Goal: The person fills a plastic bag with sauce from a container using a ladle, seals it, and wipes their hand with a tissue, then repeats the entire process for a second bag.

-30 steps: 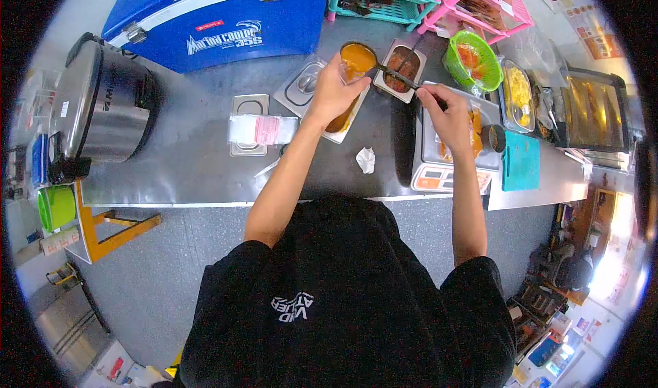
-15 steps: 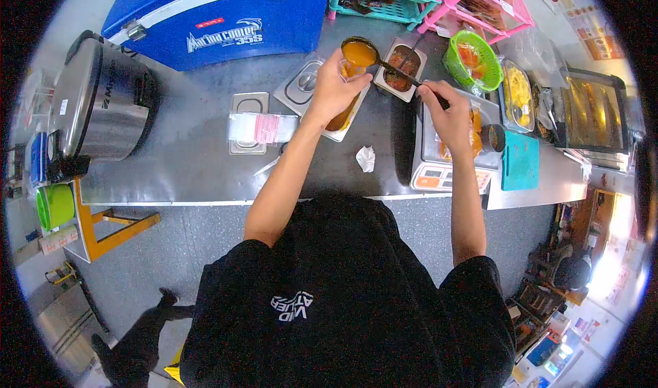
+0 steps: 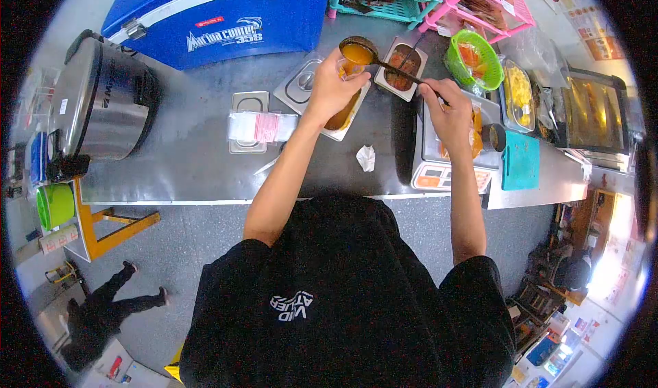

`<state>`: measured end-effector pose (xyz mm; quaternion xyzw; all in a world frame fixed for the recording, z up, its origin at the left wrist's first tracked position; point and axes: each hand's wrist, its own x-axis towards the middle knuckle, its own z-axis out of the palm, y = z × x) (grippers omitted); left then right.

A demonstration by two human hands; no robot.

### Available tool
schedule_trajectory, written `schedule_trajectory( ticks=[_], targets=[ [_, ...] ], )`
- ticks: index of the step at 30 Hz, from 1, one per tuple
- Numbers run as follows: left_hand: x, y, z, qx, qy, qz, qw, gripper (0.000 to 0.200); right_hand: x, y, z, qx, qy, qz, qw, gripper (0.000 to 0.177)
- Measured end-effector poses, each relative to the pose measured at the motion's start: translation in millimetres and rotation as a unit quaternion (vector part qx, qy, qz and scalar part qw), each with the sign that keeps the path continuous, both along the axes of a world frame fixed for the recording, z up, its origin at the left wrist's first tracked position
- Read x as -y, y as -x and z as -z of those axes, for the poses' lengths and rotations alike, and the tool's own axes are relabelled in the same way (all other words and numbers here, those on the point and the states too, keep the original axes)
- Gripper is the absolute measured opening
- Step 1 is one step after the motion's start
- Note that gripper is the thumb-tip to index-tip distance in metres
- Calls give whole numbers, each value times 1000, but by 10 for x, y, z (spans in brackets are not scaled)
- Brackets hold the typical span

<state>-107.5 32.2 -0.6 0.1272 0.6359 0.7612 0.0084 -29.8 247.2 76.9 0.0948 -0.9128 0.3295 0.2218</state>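
Your right hand (image 3: 447, 110) is closed round the long handle of the black ladle of orange-brown sauce (image 3: 358, 52), its bowl up at your left hand (image 3: 337, 90), which curls partly closed on a small clear plastic bag (image 3: 351, 69), above the metal desk (image 3: 205, 172).

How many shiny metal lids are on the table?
2: one metal lid partly under the plastic bags, the other lid nearer the left hand. More may be hidden.
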Motion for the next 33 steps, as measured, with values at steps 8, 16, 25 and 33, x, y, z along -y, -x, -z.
schedule_trajectory(
  ticks=[8, 16, 25, 33],
  targets=[
    [-19, 55, 140, 3, -6, -6, 1000, 42, 41, -12, -49, -69, -37, 3, 997, 14],
    [23, 47, 230, 17, 33, 1, 999, 33, 28, -3, -10, -77, -65, -1, 995, 14],
    [47, 73, 421, 13, 37, 10, 999, 28, 64, -7, 56, 11, 4, 19, 1000, 16],
    [100, 27, 439, 42, 19, 6, 999, 28, 83, -9, 114, 56, 49, 11, 997, 19]
  ],
)
